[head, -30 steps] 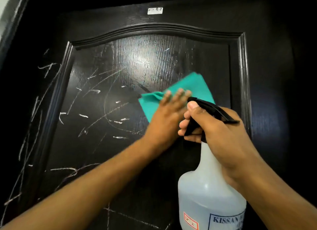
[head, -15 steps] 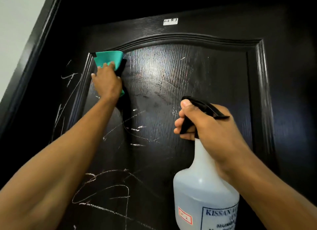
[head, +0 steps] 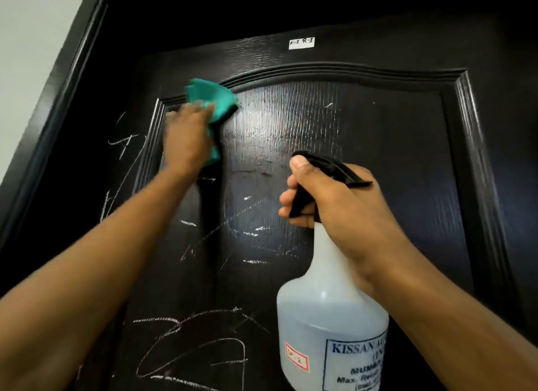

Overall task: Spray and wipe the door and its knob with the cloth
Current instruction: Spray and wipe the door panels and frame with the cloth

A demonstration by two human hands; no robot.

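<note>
Dark door (head: 378, 157) remains chalk-marked below and left; left hand (head: 186, 140) presses cloth (head: 214, 98) at panel's top-left corner, right hand (head: 343, 204) grips bottle (head: 329, 318); knob unseen.

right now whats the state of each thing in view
door: shut as far as shown, upper panel wet, white scribbles on the lower panel and left side
cloth: bunched, pressed to the panel's top left corner
left hand: presses the cloth, blurred
spray bottle: upright, mostly full
right hand: grips the bottle's neck
label: stuck above the panel
</note>
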